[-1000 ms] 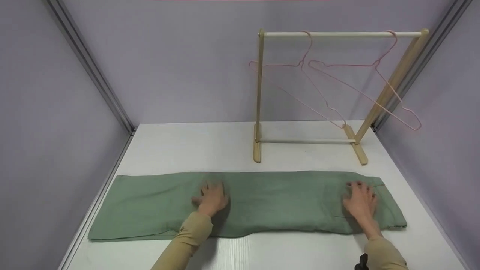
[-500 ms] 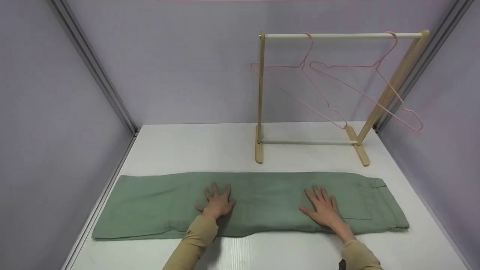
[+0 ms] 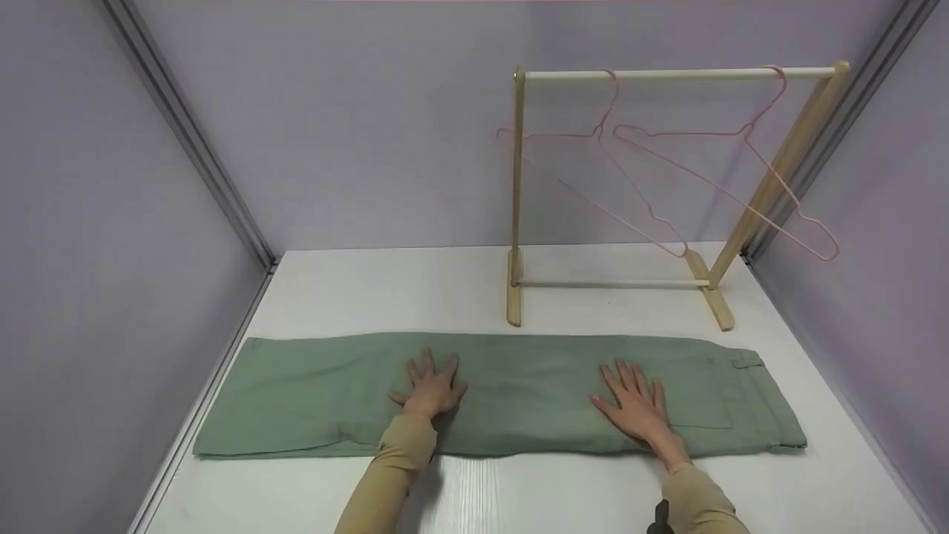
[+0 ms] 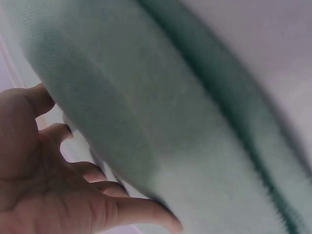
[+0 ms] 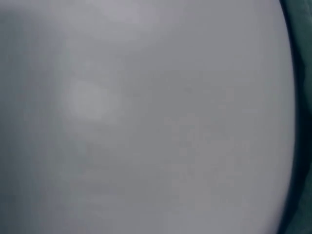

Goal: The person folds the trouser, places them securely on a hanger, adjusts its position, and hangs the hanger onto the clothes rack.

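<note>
A pair of green trousers (image 3: pixel 530 393) lies folded lengthwise across the table, with the waistband end at the right and the leg ends at the left. My left hand (image 3: pixel 428 391) rests flat on the trousers left of their middle, fingers spread. Farther right, below the pocket area, my right hand (image 3: pixel 635 406) also lies flat with straight fingers. In the left wrist view the palm of the left hand (image 4: pixel 58 185) shows beside the green cloth (image 4: pixel 131 112). The right wrist view has only a strip of green cloth (image 5: pixel 303 53) at its edge; the hand is out of it.
Behind the trousers, at the back right, stands a wooden rack (image 3: pixel 517 185). Two pink hangers, a left one (image 3: pixel 599 135) and a right one (image 3: pixel 749 130), hang from its bar. Light panels enclose the white table (image 3: pixel 385 293) at the back and sides.
My right hand has moved left from the waistband end and flattened on the cloth. The left hand has shifted slightly right. Lately the trousers have slid a little away from me.
</note>
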{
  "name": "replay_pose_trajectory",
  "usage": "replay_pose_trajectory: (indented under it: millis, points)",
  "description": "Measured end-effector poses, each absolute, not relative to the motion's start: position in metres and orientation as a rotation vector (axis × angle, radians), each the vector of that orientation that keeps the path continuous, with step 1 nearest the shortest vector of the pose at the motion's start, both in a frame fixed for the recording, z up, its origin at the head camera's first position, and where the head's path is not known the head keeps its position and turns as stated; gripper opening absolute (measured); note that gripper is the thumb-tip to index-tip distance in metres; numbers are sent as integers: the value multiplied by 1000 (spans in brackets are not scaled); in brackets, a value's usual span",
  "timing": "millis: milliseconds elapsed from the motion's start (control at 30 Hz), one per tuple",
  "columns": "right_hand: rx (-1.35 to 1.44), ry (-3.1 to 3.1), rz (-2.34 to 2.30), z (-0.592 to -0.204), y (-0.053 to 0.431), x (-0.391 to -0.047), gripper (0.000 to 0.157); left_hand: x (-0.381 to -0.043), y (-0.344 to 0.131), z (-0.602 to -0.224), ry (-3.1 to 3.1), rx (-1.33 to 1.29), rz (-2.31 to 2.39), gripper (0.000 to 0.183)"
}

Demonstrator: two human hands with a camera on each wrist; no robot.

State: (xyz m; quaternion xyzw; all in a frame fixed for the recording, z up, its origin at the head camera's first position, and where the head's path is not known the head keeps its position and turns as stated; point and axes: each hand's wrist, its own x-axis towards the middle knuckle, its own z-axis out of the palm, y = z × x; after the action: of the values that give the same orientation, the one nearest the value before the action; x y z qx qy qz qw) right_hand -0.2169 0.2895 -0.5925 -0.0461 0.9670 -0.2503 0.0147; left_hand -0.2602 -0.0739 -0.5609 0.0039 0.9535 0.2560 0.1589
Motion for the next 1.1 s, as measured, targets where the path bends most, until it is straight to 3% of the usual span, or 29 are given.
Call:
replay_pose_trajectory:
  millis: [200,567,767,967,1100]
  points:
    - [-127,2998,-696,-589,289,-216,68,-255,-68,-571,2888,105,706,54]
    - [-148,3038,-792,-591,289,-215,62,-220,-50,-572,3083,766,585,26]
    - [-160,3054,-807,-594,290,-214,62,-211,-46,-572,2793,985,664,56]
    - [-164,3087,-816,-599,289,-213,62,-206,-53,-573,2754,1090,660,54]
    - [-151,3095,-761,-596,289,-213,61,-203,-58,-571,2738,1152,597,72]
